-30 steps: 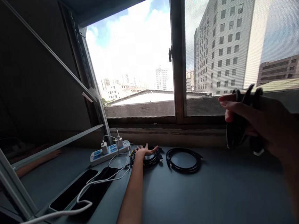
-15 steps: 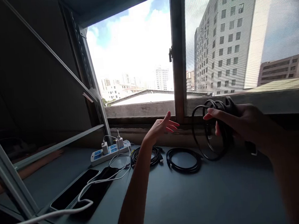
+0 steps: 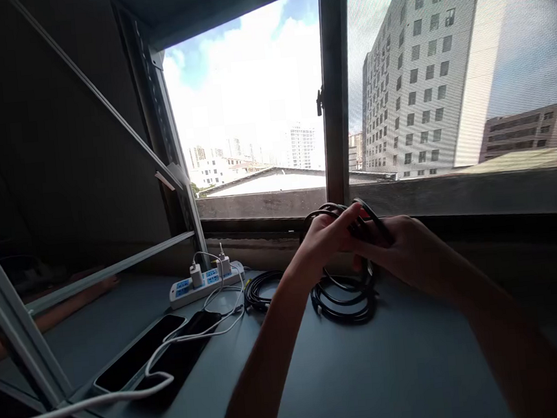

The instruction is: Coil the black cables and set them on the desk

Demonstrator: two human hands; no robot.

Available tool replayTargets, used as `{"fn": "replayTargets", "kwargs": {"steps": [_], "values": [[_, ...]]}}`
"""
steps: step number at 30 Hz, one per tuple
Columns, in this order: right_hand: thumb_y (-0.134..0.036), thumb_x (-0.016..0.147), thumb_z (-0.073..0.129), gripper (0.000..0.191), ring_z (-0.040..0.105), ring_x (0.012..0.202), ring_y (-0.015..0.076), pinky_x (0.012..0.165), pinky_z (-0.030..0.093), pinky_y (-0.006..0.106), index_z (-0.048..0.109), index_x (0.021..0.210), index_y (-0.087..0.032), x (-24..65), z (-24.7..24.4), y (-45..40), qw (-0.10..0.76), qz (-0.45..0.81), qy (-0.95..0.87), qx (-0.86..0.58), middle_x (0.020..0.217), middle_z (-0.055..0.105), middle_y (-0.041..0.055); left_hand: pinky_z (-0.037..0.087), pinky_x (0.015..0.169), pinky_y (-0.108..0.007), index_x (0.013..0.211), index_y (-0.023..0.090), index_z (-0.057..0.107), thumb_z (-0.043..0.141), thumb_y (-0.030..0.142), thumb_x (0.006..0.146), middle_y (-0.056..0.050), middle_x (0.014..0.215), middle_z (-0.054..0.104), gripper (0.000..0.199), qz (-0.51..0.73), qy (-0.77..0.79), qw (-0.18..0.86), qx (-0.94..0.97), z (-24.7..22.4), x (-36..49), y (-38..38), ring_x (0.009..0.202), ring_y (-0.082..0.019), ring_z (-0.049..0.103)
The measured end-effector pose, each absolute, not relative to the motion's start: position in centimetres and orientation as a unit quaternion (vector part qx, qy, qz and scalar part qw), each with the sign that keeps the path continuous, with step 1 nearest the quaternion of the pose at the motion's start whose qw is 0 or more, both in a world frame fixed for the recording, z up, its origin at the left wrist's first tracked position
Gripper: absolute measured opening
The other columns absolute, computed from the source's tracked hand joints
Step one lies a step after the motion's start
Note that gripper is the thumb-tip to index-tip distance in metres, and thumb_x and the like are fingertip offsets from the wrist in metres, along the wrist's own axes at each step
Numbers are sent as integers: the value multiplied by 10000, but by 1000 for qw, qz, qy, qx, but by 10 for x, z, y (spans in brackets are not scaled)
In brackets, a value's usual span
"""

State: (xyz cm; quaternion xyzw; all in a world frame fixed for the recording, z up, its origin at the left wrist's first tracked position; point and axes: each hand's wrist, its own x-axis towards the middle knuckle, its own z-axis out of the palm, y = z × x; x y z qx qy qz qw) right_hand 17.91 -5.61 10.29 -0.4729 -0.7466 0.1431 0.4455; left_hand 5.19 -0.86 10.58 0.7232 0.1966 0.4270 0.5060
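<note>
Both hands grip a coiled black cable held up over the desk, in front of the window ledge. My left hand is closed on the coil from the left, its fingers partly hidden. From the right, my right hand wraps round the same coil. Loops of it hang below the hands. Beneath them a second coiled black cable lies flat on the desk. Another coiled black cable rests further left, partly covered by my left forearm.
On the left, a white power strip holds two white chargers. Two dark phones lie side by side, with a white cable running over them. A metal frame borders the desk. Behind stands a window.
My right hand has carried the coiled cable left, to the middle. My left hand, open half a second ago, has moved right and closed on the coil.
</note>
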Motion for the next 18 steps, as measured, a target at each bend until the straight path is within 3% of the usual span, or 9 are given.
{"fn": "replayTargets", "kwargs": {"steps": [2, 5, 8, 11, 14, 18], "values": [[-398, 743, 608, 312, 412, 330, 64, 363, 312, 175, 579, 551, -154, 179, 102, -53, 453, 131, -743, -476, 357, 434, -48, 413, 442, -213, 874, 109, 641, 463, 428, 869, -35, 634, 608, 365, 441, 188, 517, 709, 106, 51, -7, 442, -95, 517], [-450, 733, 613, 309, 398, 312, 61, 345, 297, 168, 594, 639, -157, 180, 102, -51, 469, 142, -728, -480, 349, 427, -60, 470, 615, -195, 950, 127, 654, 496, 380, 867, -45, 728, 639, 309, 460, 202, 521, 691, 108, 48, -6, 659, -114, 599], [-501, 766, 560, 359, 370, 290, 47, 317, 280, 169, 634, 813, -153, 190, 106, -51, 503, 166, -703, -474, 454, 548, -25, 471, 714, -209, 988, 130, 655, 467, 347, 888, -56, 813, 641, 304, 454, 205, 516, 697, 112, 39, -6, 744, -121, 608], [-493, 815, 499, 381, 375, 302, 38, 319, 295, 165, 642, 898, -149, 209, 112, -51, 586, 139, -639, -479, 547, 606, 14, 487, 626, -238, 1053, 120, 619, 453, 341, 890, -37, 719, 603, 321, 457, 203, 527, 688, 116, 25, -1, 590, -115, 593], [-396, 838, 508, 294, 353, 303, 25, 314, 270, 151, 660, 891, -150, 230, 116, -53, 674, 115, -546, -484, 507, 552, -9, 467, 526, -223, 1015, 99, 614, 402, 329, 909, 17, 530, 504, 330, 512, 222, 504, 659, 119, 12, 8, 454, -100, 539], [-336, 828, 537, 248, 327, 299, 17, 292, 207, 142, 668, 937, -156, 244, 120, -56, 735, 142, -483, -455, 496, 500, -34, 333, 354, -188, 884, 87, 633, 348, 354, 919, -4, 472, 510, 392, 563, 291, 417, 651, 116, 4, 19, 408, -120, 550]]}}
